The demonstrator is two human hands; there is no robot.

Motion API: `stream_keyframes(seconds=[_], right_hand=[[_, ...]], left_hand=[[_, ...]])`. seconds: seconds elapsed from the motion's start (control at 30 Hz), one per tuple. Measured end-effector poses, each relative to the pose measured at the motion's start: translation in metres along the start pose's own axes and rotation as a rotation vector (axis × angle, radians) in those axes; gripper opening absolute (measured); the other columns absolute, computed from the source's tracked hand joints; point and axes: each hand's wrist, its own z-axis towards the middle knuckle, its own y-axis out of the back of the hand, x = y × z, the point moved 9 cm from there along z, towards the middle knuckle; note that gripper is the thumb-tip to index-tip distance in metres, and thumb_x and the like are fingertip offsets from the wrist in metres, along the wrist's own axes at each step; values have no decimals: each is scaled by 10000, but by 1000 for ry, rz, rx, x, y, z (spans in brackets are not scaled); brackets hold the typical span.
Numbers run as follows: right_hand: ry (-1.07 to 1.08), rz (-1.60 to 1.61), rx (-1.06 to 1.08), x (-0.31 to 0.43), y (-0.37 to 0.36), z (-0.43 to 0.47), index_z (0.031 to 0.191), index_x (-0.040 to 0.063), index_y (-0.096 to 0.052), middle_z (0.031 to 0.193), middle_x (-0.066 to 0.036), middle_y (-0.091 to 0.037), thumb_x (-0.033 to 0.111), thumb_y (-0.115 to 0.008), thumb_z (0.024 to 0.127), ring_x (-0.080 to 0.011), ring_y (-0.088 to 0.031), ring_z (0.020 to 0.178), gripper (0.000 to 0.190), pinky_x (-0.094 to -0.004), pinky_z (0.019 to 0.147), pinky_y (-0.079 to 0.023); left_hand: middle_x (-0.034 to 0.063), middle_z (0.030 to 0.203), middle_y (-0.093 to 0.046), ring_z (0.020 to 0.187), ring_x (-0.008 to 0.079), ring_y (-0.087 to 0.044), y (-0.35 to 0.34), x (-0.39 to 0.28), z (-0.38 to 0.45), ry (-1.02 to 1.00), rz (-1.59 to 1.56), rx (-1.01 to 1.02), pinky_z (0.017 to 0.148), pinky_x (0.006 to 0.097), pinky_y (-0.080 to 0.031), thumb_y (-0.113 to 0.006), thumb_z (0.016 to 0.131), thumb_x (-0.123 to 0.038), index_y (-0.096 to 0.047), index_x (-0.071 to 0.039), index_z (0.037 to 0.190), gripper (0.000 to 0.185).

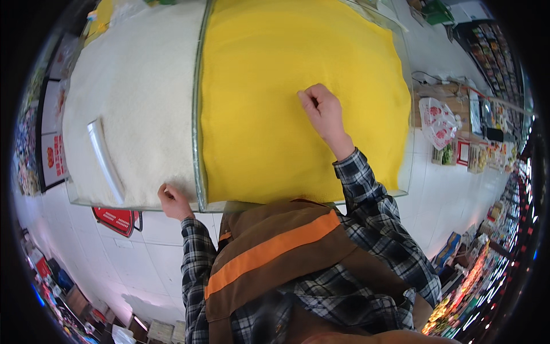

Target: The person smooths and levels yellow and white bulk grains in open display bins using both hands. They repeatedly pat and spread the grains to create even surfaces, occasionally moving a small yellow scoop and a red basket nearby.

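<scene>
A glass-sided bin of yellow grain, likely millet [258,107], lies before me on the right. Above it is my right hand [321,111], fingers curled in and thumb near the forefinger; the palm is hidden and nothing shows in it. White grain, likely rice [142,86], fills the compartment on the left. My left hand [175,202] is at that compartment's front edge, also loosely curled, with no object visible in it. A glass divider [197,107] runs between the two grains. On the white grain lies a roll of clear plastic bags or film [105,161].
Under the bin's front left edge is a red stool [116,220]. To the right stands a wooden counter [447,96] with a white plastic bag [438,122] and produce baskets [444,155]. Store shelves [494,51] and white floor tiles [129,262] surround the bin.
</scene>
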Motion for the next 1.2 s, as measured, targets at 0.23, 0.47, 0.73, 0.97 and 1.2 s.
stream_keyframes(seconds=[0.23, 0.47, 0.73, 0.97, 1.2], right_hand=[[241, 6, 81, 11, 4, -41, 994, 33, -622, 1019, -132, -618, 103, -650, 817, -309, -595, 951, 191, -365, 803, -502], [555, -273, 440, 82, -141, -73, 1244, 89, -545, 1313, -133, -499, 184, -641, 831, -354, -394, 1278, 435, -498, 1078, -296], [750, -841, 918, 27, -237, -106, 1087, 146, -653, 1138, -74, -588, 338, -643, 772, -325, -402, 1250, 369, -676, 1084, -101], [515, -1048, 649, -3, -74, -60, 1052, 236, -653, 1166, -15, -568, 317, -748, 716, -284, -393, 1285, 359, -685, 1085, -145], [314, -866, 162, -20, 39, -27, 1098, 191, -665, 1269, -43, -539, 237, -730, 753, -317, -369, 1299, 354, -689, 1040, -204]], left_hand=[[53, 684, -628, 620, 202, -590, -3, 3, 4, 53, 74, 12, 588, 365, -457, -570, 896, -387, -650, -101, 1000, 315], [55, 679, -630, 629, 218, -599, 0, 1, -3, 30, 114, -16, 599, 361, -466, -562, 893, -369, -638, -106, 979, 287], [38, 630, -603, 586, 211, -579, -4, 1, -2, 17, 100, -32, 561, 374, -446, -573, 883, -346, -642, -102, 942, 261], [52, 711, -643, 642, 226, -607, -4, 7, -4, 49, 102, -28, 617, 368, -471, -542, 888, -372, -641, -111, 932, 283], [53, 729, -653, 658, 237, -616, -4, 2, -3, 19, 114, -56, 617, 373, -471, -545, 880, -373, -647, -113, 928, 284]])
